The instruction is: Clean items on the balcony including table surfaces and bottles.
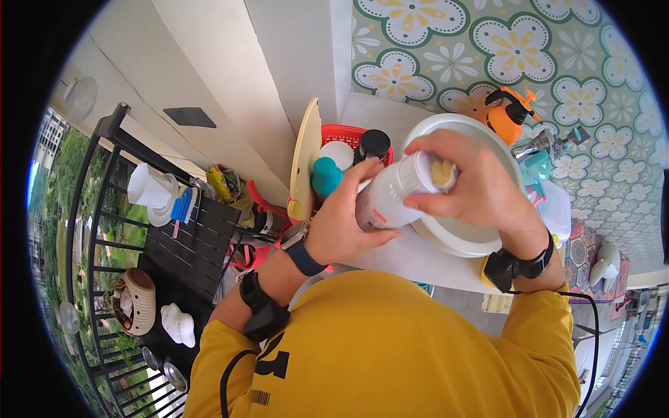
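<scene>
My left hand (337,222) is wrapped around a white plastic bottle (384,196) that bears printing on its side. The bottle tilts with its top towards the right, above the rim of a round white washbasin (502,243). At that top end, my right hand (478,183) grips with thumb and fingers spread around it. Something pale yellow (443,174) shows at the bottle's top between my right fingers; whether it is part of a cap or a separate thing is unclear. Both hands are over the white counter.
A red plastic basket (345,130) holds several containers, among them a teal bottle (326,176) and a black-lidded jar (373,143). A cream board (306,157) stands beside it. An orange spray bottle (506,123) and a metal tap (543,143) are behind the basin. Left is a black railing (96,209).
</scene>
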Motion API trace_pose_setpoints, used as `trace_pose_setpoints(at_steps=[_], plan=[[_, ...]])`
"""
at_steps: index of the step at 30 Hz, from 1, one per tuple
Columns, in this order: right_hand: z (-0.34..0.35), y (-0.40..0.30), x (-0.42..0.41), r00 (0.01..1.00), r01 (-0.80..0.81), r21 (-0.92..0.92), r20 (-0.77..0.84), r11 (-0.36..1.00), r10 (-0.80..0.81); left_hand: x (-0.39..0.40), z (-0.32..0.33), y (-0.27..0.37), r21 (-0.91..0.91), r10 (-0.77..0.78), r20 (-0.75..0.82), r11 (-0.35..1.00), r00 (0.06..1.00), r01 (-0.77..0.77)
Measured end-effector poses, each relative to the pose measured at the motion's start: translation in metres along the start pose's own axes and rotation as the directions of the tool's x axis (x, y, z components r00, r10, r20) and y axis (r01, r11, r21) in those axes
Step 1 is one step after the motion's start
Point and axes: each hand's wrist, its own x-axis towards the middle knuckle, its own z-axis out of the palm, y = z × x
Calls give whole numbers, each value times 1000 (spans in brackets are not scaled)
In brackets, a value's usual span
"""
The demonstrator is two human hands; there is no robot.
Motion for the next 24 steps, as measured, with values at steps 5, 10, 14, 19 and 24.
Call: trace_pose_setpoints(at_steps=[5, 10, 14, 19, 24], plan=[[-28, 29, 66, 967, -142, -80, -223, 987, 121, 6, -44, 2, 599, 210, -224, 800, 952, -35], [6, 59, 144, 984, -172, -258, -97, 951, 152, -20, -66, -59, 619, -100, -335, 726, 937, 299], [63, 81, 167, 980, -154, -318, 71, 936, 185, -23, -67, -63, 541, -161, -416, 747, 895, 386], [98, 98, 160, 990, -32, -372, 116, 928, 80, -22, -62, -59, 525, -205, -420, 740, 884, 420], [87, 91, 138, 977, -92, -302, -209, 949, 28, -23, -59, -56, 444, -141, -419, 830, 897, 338]])
